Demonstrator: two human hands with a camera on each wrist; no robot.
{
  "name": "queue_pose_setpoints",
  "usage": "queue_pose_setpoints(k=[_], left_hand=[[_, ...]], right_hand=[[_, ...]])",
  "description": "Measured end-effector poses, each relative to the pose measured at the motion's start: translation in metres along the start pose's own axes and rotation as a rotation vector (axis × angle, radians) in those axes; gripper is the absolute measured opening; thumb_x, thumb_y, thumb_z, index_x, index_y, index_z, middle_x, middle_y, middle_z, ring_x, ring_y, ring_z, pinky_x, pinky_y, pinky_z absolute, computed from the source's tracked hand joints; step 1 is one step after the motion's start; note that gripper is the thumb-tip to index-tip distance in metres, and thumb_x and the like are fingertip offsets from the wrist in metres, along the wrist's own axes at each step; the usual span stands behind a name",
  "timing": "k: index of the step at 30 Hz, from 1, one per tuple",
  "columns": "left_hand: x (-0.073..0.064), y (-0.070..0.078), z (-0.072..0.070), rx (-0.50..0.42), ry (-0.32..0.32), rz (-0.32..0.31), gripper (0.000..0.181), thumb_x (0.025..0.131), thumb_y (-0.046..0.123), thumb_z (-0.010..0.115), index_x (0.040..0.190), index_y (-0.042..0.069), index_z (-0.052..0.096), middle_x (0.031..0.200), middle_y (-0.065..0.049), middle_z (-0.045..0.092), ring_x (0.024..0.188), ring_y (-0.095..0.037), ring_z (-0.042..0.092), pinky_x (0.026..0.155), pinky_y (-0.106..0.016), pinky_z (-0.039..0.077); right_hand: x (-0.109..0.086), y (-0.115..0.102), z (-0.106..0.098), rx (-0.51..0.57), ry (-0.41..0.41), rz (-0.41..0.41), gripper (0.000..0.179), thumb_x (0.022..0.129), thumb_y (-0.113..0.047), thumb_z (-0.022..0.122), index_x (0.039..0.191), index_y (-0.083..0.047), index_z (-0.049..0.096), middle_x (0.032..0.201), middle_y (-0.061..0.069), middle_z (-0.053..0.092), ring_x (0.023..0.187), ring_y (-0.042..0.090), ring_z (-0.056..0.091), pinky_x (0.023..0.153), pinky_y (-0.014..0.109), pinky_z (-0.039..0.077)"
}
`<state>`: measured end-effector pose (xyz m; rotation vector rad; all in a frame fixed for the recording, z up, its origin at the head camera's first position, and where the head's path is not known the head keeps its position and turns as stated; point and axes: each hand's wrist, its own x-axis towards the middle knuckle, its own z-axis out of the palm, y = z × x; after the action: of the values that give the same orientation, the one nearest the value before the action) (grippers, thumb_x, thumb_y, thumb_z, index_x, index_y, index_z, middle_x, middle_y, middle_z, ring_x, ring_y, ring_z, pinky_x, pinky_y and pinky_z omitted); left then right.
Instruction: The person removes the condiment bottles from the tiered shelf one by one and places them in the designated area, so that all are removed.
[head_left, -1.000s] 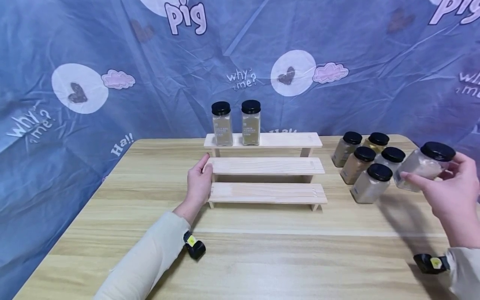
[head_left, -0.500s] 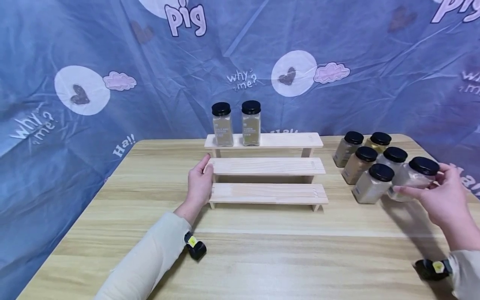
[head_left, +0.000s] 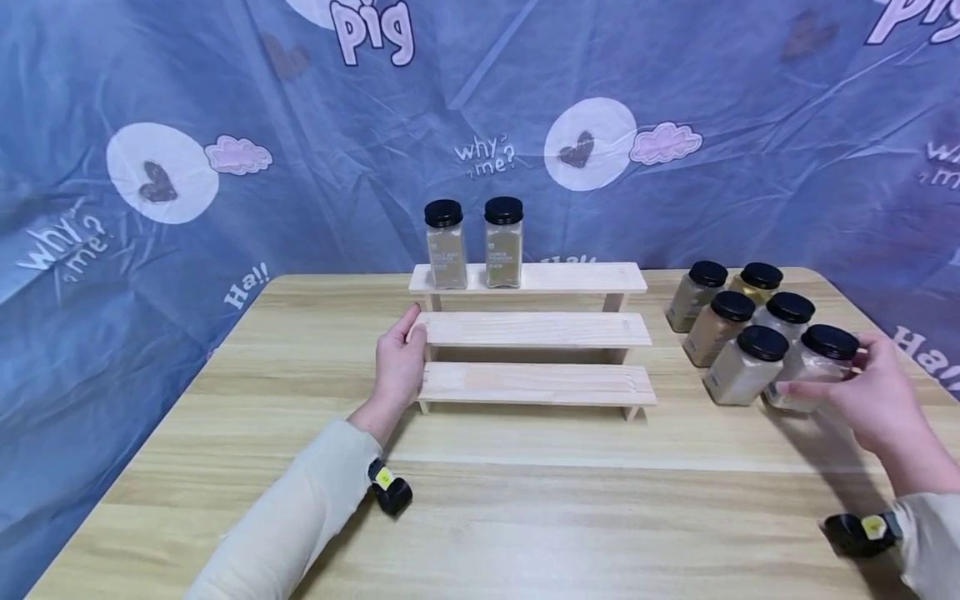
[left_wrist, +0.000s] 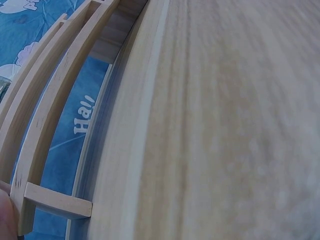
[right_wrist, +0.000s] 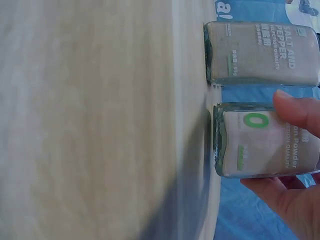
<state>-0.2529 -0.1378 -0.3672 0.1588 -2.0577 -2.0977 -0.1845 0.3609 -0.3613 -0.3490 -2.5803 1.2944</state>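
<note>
My right hand grips a square glass spice jar with a black lid, its thumb and fingers on opposite sides. In the right wrist view, this jar bears a label with a green ring and stands low at the table. Beside it is another jar, labelled salt and pepper. My left hand holds the left end of a three-tier wooden rack. In the left wrist view a bit of that hand touches the rack's end. Two spice jars stand on its top shelf, a left one and a right one.
Several more black-lidded jars cluster on the table right of the rack. The wooden table extends in front of them. A blue printed cloth hangs behind the table's back edge.
The right hand has brought its jar leftward and down, from beside the cluster to close against the front jar. The left hand and the rack stay in place.
</note>
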Motion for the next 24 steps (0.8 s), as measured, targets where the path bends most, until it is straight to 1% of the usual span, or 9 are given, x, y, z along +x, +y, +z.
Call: queue_pose_setpoints(k=[3,6,10,14,16,19,20,22,24], left_hand=[[0.000,0.001,0.000,-0.011,-0.002,-0.001,0.044,0.095,0.011,0.044,0.139,0.009,0.041,0.144,-0.009,0.039,0.037,0.001,0.033,0.034,-0.013,0.030],[0.000,0.001,0.000,-0.021,-0.007,0.003,0.044,0.095,0.010,0.044,0.139,0.008,0.041,0.144,-0.009,0.038,0.037,0.002,0.033,0.034,-0.013,0.030],[-0.001,0.001,0.000,-0.021,-0.002,0.003,0.044,0.095,0.010,0.044,0.139,0.009,0.042,0.143,-0.009,0.040,0.036,0.002,0.033,0.034,-0.013,0.030],[0.000,0.001,0.000,-0.014,0.008,0.002,0.044,0.095,0.011,0.044,0.139,0.010,0.042,0.142,-0.009,0.041,0.036,0.002,0.033,0.034,-0.013,0.030],[0.000,0.001,0.000,-0.015,0.010,0.003,0.044,0.095,0.010,0.044,0.139,0.010,0.042,0.143,-0.009,0.040,0.036,0.002,0.033,0.034,-0.013,0.030],[0.000,0.001,0.000,-0.015,0.005,0.001,0.044,0.095,0.011,0.044,0.139,0.010,0.042,0.144,-0.008,0.039,0.036,0.002,0.033,0.034,-0.013,0.030],[0.000,0.001,0.000,-0.019,0.000,-0.003,0.044,0.095,0.011,0.044,0.140,0.010,0.041,0.144,-0.008,0.038,0.036,0.001,0.032,0.034,-0.014,0.030],[-0.001,0.001,0.000,-0.017,-0.007,-0.008,0.044,0.096,0.011,0.043,0.140,0.011,0.040,0.145,-0.007,0.037,0.036,0.001,0.032,0.033,-0.014,0.030],[-0.001,0.001,-0.001,-0.008,-0.011,-0.007,0.044,0.096,0.012,0.043,0.140,0.011,0.040,0.145,-0.007,0.037,0.036,0.001,0.032,0.034,-0.015,0.030]], right_hand=[[0.001,0.000,0.002,-0.035,-0.006,0.000,0.076,0.064,-0.014,0.085,0.100,-0.040,0.024,0.104,0.009,0.041,0.074,-0.012,0.039,0.060,0.004,0.038],[0.002,0.001,0.003,-0.076,-0.012,0.009,0.076,0.064,-0.019,0.085,0.109,-0.034,0.026,0.112,0.021,0.041,0.074,-0.012,0.037,0.059,0.005,0.035],[0.004,0.001,0.004,-0.101,-0.020,0.009,0.080,0.065,-0.022,0.085,0.118,-0.025,0.026,0.119,0.028,0.038,0.075,-0.010,0.037,0.059,0.006,0.034],[0.005,-0.002,0.005,-0.067,-0.030,0.000,0.075,0.065,-0.018,0.085,0.106,-0.035,0.025,0.112,0.023,0.040,0.074,-0.009,0.039,0.059,0.007,0.037],[0.005,-0.003,0.005,-0.052,-0.041,-0.022,0.074,0.064,-0.016,0.085,0.101,-0.038,0.026,0.106,0.010,0.046,0.074,-0.011,0.040,0.060,0.006,0.038],[0.005,-0.002,0.004,0.027,-0.088,-0.088,0.065,0.064,-0.005,0.083,0.102,-0.033,0.038,0.093,-0.014,0.054,0.070,-0.010,0.048,0.059,0.008,0.042],[0.006,-0.001,0.003,0.048,-0.103,-0.111,0.067,0.065,-0.001,0.082,0.105,-0.034,0.039,0.091,-0.021,0.052,0.072,-0.010,0.049,0.061,0.008,0.042],[0.008,0.004,0.000,0.092,-0.138,-0.144,0.076,0.067,0.005,0.078,0.122,-0.029,0.039,0.091,-0.029,0.050,0.075,-0.010,0.051,0.062,0.007,0.043],[0.012,0.010,-0.003,0.096,-0.138,-0.141,0.089,0.071,0.006,0.075,0.138,-0.026,0.026,0.101,-0.016,0.047,0.077,-0.009,0.050,0.064,0.007,0.044]])
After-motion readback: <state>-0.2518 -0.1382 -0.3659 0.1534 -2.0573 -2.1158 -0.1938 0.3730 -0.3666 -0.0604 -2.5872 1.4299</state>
